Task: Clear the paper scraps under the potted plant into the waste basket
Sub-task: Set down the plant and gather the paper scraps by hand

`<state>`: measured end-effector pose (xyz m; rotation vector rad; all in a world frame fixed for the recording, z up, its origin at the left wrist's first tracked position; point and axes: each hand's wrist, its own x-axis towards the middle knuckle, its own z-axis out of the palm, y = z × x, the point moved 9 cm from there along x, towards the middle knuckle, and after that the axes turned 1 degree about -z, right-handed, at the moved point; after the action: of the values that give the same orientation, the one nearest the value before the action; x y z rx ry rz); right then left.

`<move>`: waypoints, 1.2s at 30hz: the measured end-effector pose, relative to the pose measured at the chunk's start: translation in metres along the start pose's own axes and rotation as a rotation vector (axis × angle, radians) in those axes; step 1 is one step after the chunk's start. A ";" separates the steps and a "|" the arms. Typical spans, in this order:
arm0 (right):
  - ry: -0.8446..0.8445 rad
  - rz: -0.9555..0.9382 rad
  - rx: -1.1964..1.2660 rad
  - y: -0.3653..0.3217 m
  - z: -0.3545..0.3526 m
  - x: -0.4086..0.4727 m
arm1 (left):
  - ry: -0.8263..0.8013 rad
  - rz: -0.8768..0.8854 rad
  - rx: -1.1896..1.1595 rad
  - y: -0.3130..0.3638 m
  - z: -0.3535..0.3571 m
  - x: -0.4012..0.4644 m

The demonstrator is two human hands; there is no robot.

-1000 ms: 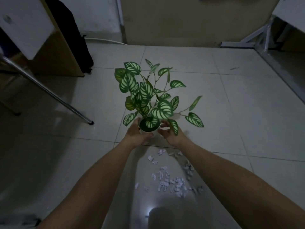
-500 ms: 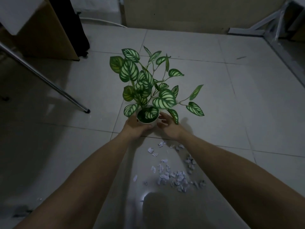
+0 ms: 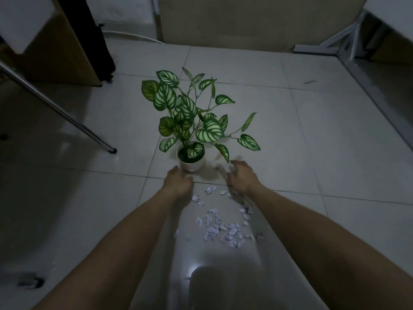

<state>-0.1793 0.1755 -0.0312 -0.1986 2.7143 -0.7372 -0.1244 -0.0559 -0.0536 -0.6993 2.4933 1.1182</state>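
Observation:
A potted plant with striped green leaves stands upright in a small white pot [image 3: 191, 163] on the tiled floor. My left hand [image 3: 177, 182] hovers just in front of the pot, fingers loosely curled, holding nothing. To the pot's right, my right hand [image 3: 242, 176] has its fingers spread and is empty. Several pale paper scraps [image 3: 223, 227] lie scattered on the floor between my forearms, nearer to me than the pot. No waste basket is in view.
A slanted metal leg [image 3: 67, 118] ends on the floor at the left. A brown cabinet [image 3: 55, 52] and a dark bag [image 3: 89, 34] stand at the back left. A white frame [image 3: 335, 43] sits at the back right. A small dark object [image 3: 31, 281] lies at the lower left.
Both hands held the pot before. Now the pot rests on the floor beyond the scraps, and both hands have let go and drawn back a little.

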 end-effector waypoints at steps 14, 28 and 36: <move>-0.033 0.073 -0.004 0.052 0.038 -0.030 | -0.258 0.166 0.136 0.013 0.077 -0.051; 0.169 -0.331 -0.025 -0.011 0.032 -0.028 | -0.214 0.340 0.062 0.050 0.085 -0.051; -0.209 -0.241 -0.236 -0.017 0.055 0.040 | -0.090 0.273 0.107 0.022 0.044 -0.016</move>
<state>-0.1971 0.1266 -0.0784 -0.6297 2.5956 -0.4258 -0.1194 -0.0052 -0.0616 -0.2781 2.6020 1.0677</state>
